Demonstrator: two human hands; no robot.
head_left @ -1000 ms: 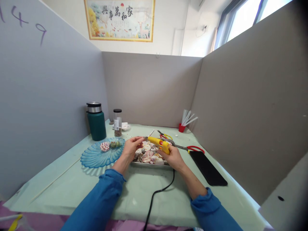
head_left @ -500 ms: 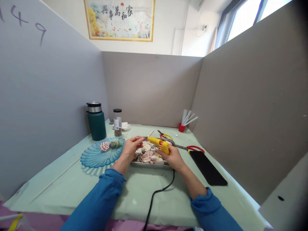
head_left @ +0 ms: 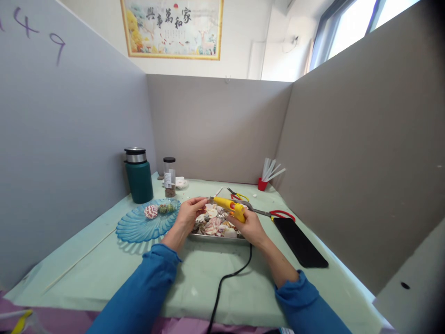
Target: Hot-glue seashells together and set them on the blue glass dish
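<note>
My right hand is wrapped round the handle of a yellow hot glue gun, its nozzle pointing left. At that nozzle the fingers of my left hand are pinched together; whatever they hold is too small and hidden to name. Both hands hover over a metal tray heaped with seashells. To the left, a blue scalloped glass plate carries a striped pink-and-white shell and greenish spiral shells.
A teal flask and a clear jar stand back left. Scissors with red handles, a black phone-like slab and a red cup of glue sticks lie right. A black cord runs toward me; a thin stick lies left.
Almost nothing differs. Both hands and the glue gun keep the same place over the tray, and the whole view has shifted very slightly.
</note>
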